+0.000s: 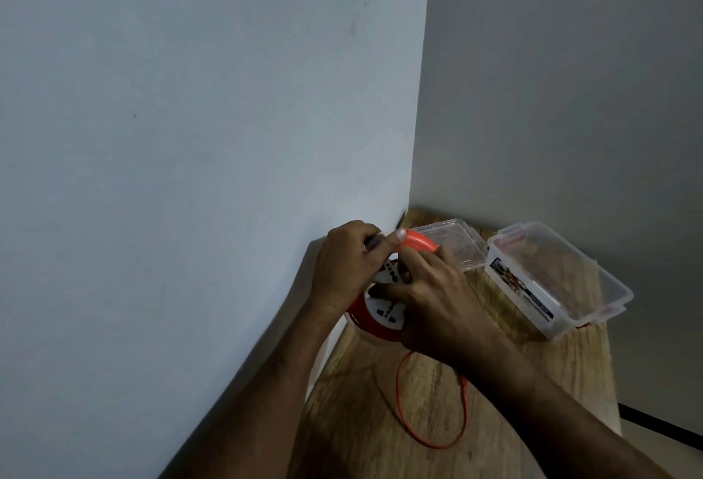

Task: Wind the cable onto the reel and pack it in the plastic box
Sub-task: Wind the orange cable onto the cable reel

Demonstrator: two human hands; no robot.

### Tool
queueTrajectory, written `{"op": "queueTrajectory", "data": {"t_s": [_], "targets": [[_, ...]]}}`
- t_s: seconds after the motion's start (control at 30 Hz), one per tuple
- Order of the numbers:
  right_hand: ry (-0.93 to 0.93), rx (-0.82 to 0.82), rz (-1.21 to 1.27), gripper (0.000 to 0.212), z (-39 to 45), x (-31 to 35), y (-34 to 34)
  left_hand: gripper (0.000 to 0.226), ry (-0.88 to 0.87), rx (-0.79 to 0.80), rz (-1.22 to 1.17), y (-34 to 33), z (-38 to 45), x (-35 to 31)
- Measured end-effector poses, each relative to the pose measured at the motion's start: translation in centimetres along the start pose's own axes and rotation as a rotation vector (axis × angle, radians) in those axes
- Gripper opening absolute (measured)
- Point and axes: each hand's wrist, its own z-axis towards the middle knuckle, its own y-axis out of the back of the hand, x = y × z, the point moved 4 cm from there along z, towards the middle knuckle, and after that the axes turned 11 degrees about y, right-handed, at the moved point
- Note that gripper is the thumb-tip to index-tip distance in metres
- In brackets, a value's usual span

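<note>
Nearest me, a loose loop of orange cable [433, 436] lies slack on the wooden counter [361, 421], trailing up under the person's right forearm toward the reel. That slack looks like the first risk: if it is drawn in quickly, the loop could kink or snag on the counter edge, or catch under the arm and wind on unevenly.

Past it, both hands are on the red-and-white cable reel [380, 317], which is held just above the counter beside the wall. The left hand [342, 269] has its fingers closed around the orange handle [420, 240] at the top, thumb pressed on it. The right hand [430, 299] lies over the socket face, fingers curled against the hub; I can't tell whether they pinch a winder or just steady it. If the left hand's hold gives, I'd expect the reel to twist and spill turns off its rim.

Farther back sits the clear plastic box [559, 284], its lid [452, 246] hinged open toward the wall. It stands close to the counter's far edge, so a careless push when the reel goes in could tip it off.
</note>
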Motion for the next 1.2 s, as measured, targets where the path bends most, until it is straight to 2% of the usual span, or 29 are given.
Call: {"op": "queueTrajectory", "data": {"t_s": [0.3,0.63,0.83,0.9,0.97,1.03,1.1,1.13,1.2], "targets": [[-0.096,-0.124,0.053,0.065,-0.6,0.2,-0.5,0.050,-0.007,-0.020,0.030,0.0,-0.2,0.0],[-0.521,-0.344,0.265,0.061,-0.5,-0.2,0.2,0.055,0.130,-0.173,-0.166,0.0,-0.5,0.2],[-0.650,-0.387,0.314,0.060,0.4,0.0,0.2,0.049,0.164,-0.253,-0.172,0.2,-0.9,0.3],[-0.644,-0.341,0.326,0.061,0.5,0.2,0.4,0.049,0.164,-0.227,-0.150,0.1,-0.8,0.7],[-0.587,-0.290,0.231,0.060,0.1,0.7,1.2,0.046,0.165,-0.191,-0.141,0.4,-0.9,0.9],[-0.492,-0.334,0.113,0.054,-0.6,1.1,2.9,0.046,0.142,-0.191,-0.107,0.7,-0.7,0.9],[-0.345,-0.382,0.097,0.046,-1.2,0.9,3.9,0.047,0.127,-0.171,-0.092,1.0,-0.4,0.9],[-0.266,-0.346,0.107,0.045,-1.2,0.7,3.8,0.047,0.127,-0.159,-0.094,1.1,-0.2,0.8],[-0.123,-0.140,0.057,0.059,-1.0,0.2,2.5,0.048,0.112,-0.156,-0.092,1.2,0.0,0.4]]}}
